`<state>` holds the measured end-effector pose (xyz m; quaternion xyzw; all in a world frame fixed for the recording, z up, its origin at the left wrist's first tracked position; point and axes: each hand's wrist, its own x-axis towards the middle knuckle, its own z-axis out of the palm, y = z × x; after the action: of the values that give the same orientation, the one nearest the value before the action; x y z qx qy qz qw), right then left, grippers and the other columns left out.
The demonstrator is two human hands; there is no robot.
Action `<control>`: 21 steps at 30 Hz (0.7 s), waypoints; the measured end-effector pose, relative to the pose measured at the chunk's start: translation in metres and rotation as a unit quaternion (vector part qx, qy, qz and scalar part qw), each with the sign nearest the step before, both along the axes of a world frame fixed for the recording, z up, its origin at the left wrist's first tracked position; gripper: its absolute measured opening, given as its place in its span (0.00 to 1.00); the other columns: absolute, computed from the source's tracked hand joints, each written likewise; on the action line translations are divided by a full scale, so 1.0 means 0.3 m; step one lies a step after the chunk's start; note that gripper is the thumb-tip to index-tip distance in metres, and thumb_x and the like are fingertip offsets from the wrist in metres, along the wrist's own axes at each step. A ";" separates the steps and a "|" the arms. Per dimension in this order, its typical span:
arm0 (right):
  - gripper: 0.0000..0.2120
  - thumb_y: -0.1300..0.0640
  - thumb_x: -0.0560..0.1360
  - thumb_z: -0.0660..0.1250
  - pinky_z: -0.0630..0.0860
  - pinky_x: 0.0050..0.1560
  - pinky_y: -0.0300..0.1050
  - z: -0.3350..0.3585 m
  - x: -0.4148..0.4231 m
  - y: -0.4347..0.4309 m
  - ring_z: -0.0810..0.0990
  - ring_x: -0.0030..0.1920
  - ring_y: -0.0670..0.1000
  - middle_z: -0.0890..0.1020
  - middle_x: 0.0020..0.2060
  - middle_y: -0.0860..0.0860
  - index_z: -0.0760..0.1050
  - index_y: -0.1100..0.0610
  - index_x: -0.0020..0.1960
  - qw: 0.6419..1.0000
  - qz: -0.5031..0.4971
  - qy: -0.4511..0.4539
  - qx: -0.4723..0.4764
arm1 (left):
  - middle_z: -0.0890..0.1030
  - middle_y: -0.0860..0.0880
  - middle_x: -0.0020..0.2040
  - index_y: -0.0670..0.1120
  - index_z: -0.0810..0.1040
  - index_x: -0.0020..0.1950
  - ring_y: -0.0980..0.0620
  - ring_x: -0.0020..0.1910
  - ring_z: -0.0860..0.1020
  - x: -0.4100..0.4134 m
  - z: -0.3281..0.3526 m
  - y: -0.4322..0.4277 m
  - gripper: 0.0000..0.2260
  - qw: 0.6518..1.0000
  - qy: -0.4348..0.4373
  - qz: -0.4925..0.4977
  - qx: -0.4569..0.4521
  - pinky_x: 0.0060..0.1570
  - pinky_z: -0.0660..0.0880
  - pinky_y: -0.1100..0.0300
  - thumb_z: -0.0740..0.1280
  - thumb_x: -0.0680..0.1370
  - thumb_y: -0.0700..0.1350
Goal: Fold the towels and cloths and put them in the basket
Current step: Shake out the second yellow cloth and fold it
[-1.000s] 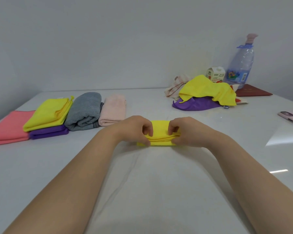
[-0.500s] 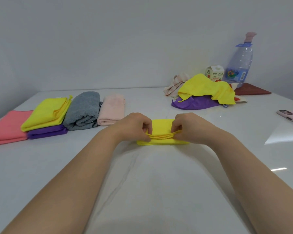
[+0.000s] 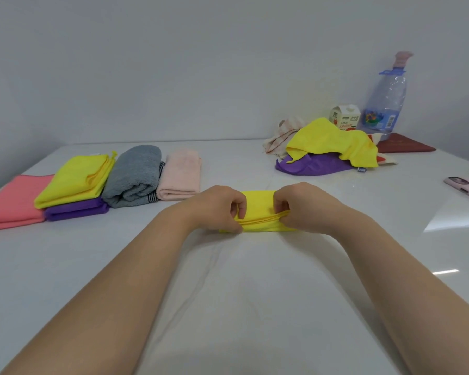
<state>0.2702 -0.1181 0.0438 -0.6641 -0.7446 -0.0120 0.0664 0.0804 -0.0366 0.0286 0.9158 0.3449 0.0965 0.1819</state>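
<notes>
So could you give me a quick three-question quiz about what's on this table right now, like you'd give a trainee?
1. True or false: the left hand and right hand both pinch the small yellow cloth.
2. What lies directly under the folded yellow towel? A purple towel, B green towel, C black towel.
3. Which clear container stands behind the unfolded heap?
Key: 1 true; 2 A; 3 the bottle.
</notes>
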 end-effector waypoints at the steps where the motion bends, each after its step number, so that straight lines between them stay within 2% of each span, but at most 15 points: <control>1: 0.09 0.64 0.69 0.65 0.65 0.39 0.39 -0.001 0.000 0.003 0.70 0.42 0.48 0.73 0.41 0.46 0.75 0.51 0.45 1.000 0.004 -0.003 0.015 | 0.71 0.56 0.29 0.54 0.72 0.35 0.63 0.27 0.69 0.000 0.000 -0.001 0.11 1.000 -0.009 0.002 0.002 0.28 0.63 0.68 0.73 0.66 0.41; 5: 0.09 0.64 0.69 0.64 0.63 0.38 0.39 -0.009 -0.001 0.013 0.68 0.42 0.47 0.69 0.40 0.45 0.71 0.51 0.43 0.999 0.015 -0.009 0.049 | 0.70 0.56 0.29 0.53 0.71 0.34 0.62 0.28 0.69 -0.002 -0.001 -0.002 0.12 0.999 -0.042 0.008 0.016 0.29 0.64 0.68 0.71 0.66 0.38; 10: 0.11 0.65 0.70 0.64 0.70 0.44 0.40 -0.015 -0.004 0.012 0.75 0.49 0.51 0.75 0.45 0.48 0.78 0.52 0.48 0.999 -0.001 -0.029 -0.043 | 0.70 0.56 0.31 0.51 0.75 0.39 0.59 0.30 0.68 0.007 -0.001 -0.018 0.08 0.999 0.005 0.000 0.046 0.29 0.64 0.70 0.70 0.68 0.40; 12: 0.08 0.62 0.71 0.66 0.71 0.43 0.41 -0.003 0.007 0.008 0.75 0.45 0.50 0.77 0.43 0.48 0.80 0.53 0.46 0.998 -0.009 -0.005 -0.057 | 0.72 0.56 0.30 0.51 0.77 0.36 0.58 0.30 0.69 0.003 0.008 -0.016 0.05 1.000 0.011 0.008 0.019 0.30 0.64 0.69 0.72 0.70 0.45; 13: 0.04 0.59 0.72 0.68 0.72 0.42 0.42 0.002 0.011 0.006 0.76 0.43 0.50 0.78 0.41 0.49 0.81 0.54 0.45 0.999 -0.011 0.008 -0.052 | 0.73 0.55 0.29 0.51 0.77 0.34 0.58 0.29 0.69 0.002 0.014 -0.018 0.07 1.000 0.006 0.023 -0.002 0.30 0.65 0.65 0.72 0.71 0.48; 14: 0.05 0.55 0.73 0.68 0.72 0.42 0.44 0.004 0.015 0.006 0.76 0.42 0.51 0.79 0.39 0.50 0.81 0.56 0.43 0.999 -0.013 0.020 -0.045 | 0.73 0.53 0.28 0.49 0.77 0.32 0.56 0.29 0.69 0.005 0.017 -0.017 0.12 0.999 -0.001 0.044 -0.012 0.30 0.66 0.62 0.71 0.72 0.52; 16: 0.11 0.51 0.75 0.67 0.70 0.39 0.45 0.001 0.020 0.010 0.75 0.39 0.52 0.78 0.35 0.51 0.78 0.57 0.39 0.999 -0.022 0.035 -0.032 | 0.75 0.49 0.31 0.47 0.76 0.31 0.52 0.32 0.72 0.027 0.019 -0.015 0.17 0.995 0.007 0.084 0.057 0.34 0.67 0.58 0.66 0.76 0.54; 17: 0.11 0.51 0.75 0.66 0.69 0.38 0.44 -0.004 0.021 0.013 0.74 0.38 0.51 0.77 0.33 0.49 0.76 0.56 0.37 0.999 -0.022 0.040 -0.027 | 0.78 0.47 0.37 0.46 0.77 0.34 0.50 0.39 0.75 0.046 0.019 -0.016 0.16 0.988 0.013 0.095 0.117 0.38 0.69 0.57 0.63 0.78 0.53; 19: 0.09 0.51 0.75 0.67 0.67 0.39 0.41 -0.010 0.019 0.016 0.73 0.39 0.49 0.75 0.33 0.46 0.74 0.52 0.37 0.999 -0.019 0.042 -0.029 | 0.79 0.46 0.53 0.46 0.80 0.50 0.47 0.55 0.73 0.081 0.008 -0.017 0.12 0.979 0.002 0.095 0.181 0.49 0.69 0.55 0.60 0.80 0.51; 21: 0.08 0.52 0.74 0.67 0.67 0.38 0.40 -0.008 0.024 0.018 0.73 0.39 0.48 0.75 0.34 0.46 0.75 0.51 0.37 0.998 -0.029 0.049 -0.037 | 0.72 0.47 0.66 0.48 0.72 0.67 0.46 0.66 0.66 0.103 -0.018 -0.016 0.16 0.982 0.054 0.076 0.166 0.61 0.66 0.52 0.55 0.81 0.50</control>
<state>0.2775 -0.1126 0.0413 -0.6871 -0.7209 0.0463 0.0779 0.1113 -0.0413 0.0231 0.9084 0.4015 0.1167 0.0010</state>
